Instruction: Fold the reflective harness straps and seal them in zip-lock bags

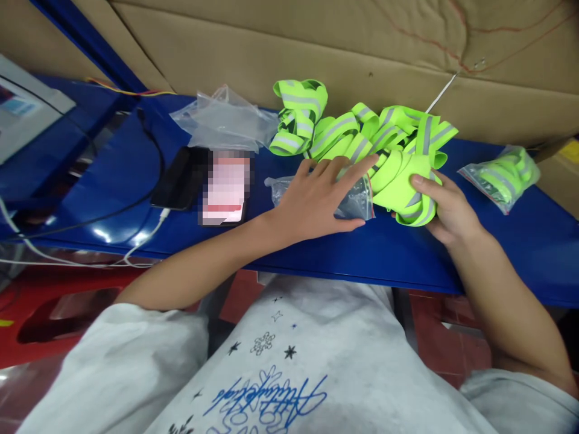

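Note:
My right hand point(452, 208) is closed round a folded neon-yellow reflective strap point(402, 181) with grey stripes, thumb on top. My left hand point(316, 199) lies with fingers spread over a clear zip bag point(355, 202), whose red-edged mouth faces the strap. Part of that bag is hidden under the hand and it looks puffed up. Right behind both hands runs a heap of loose neon reflective straps point(344, 129), with a bunched one point(301, 111) at its left end.
A packed bag with a strap point(509, 178) lies at the right. Flat clear bags point(226, 123) lie at the back left. A black phone point(181, 181) on a white cable and a lit phone point(226, 187) rest on the blue table point(316, 259). Cardboard point(271, 48) stands behind.

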The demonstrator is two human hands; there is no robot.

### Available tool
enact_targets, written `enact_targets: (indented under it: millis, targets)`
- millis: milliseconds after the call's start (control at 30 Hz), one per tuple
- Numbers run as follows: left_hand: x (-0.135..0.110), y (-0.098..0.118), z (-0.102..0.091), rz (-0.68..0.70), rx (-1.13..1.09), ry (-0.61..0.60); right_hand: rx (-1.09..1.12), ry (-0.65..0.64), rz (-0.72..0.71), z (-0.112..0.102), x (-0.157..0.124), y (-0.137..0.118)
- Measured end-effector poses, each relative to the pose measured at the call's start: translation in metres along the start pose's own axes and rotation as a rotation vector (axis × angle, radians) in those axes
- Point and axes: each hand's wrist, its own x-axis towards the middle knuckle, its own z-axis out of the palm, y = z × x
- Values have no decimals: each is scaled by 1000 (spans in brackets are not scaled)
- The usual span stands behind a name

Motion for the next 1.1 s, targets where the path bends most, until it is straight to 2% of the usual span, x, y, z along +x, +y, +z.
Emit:
enact_targets:
  millis: [133, 267, 533, 733, 933, 1100]
  targets:
    - [2, -2, 3, -7, -14, 27, -49, 26, -36, 1, -1, 1]
    - [0, -2, 7, 61, -16, 25, -146, -40, -62, 1, -1, 5]
    - [-7, 11, 13, 121, -14, -3, -565, -100, -275, 4, -6, 7]
    - [-6, 13, 11, 78, -16, -13, -399, -49, -233, 23, -6, 8]
    - [-4, 4, 13, 37, 15, 5, -558, -71, -414, 43, 4, -2]
    - [-4, 5, 13, 66, 17, -15, -540, -113, -398, 45, 5, -7]
